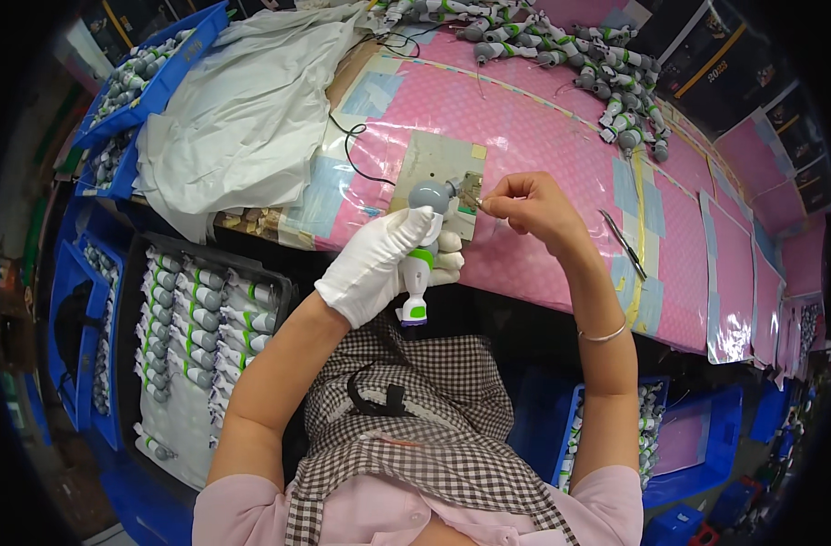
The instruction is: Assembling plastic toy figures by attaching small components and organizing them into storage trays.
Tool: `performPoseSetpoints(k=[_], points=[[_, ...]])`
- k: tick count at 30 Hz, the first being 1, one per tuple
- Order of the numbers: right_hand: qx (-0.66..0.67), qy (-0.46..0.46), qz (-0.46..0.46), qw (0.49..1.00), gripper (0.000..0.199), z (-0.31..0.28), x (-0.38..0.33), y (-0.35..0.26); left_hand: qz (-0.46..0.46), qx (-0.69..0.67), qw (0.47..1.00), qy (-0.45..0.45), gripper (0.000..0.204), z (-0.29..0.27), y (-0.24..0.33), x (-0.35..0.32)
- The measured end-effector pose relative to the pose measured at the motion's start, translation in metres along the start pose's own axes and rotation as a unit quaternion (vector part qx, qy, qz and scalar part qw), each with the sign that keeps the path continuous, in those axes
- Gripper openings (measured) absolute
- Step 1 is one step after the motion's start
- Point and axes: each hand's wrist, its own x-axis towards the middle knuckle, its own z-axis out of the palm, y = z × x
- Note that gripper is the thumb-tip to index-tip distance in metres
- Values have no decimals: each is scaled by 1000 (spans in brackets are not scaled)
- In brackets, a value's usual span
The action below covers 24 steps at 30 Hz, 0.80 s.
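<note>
My left hand (368,266), in a white glove, is wrapped round a white, green and grey toy limb (417,273). The limb's grey rounded end (429,195) points up and away from me, and its purple-edged white foot hangs toward my lap. A small metal fixture (471,189) stands close by on a grey square plate (438,153), just right of the grey end. My bare right hand (535,211) is closed in a pinch beside this fixture. Whatever lies between its fingertips is too small to make out.
Pink bubble-patterned sheeting (543,164) covers the table. A pen-like tool (624,244) lies at right. Similar limbs form a pile (606,77) at the far side. White cloth (242,109) lies at left, above a black tray (183,400) of limbs. Blue bins (706,446) flank me.
</note>
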Motion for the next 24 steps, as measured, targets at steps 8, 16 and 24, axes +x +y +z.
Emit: performPoseSetpoints(k=[8, 16, 24], points=[[-4, -58, -5, 998, 15, -15, 7, -3, 14, 26, 999, 30, 29, 3, -3, 11], [-209, 149, -203, 945, 12, 35, -13, -29, 11, 94, 995, 25, 37, -17, 5, -23], [-63, 106, -202, 972, 44, 6, -17, -5, 251, 637, 522, 509, 30, -149, 52, -196]])
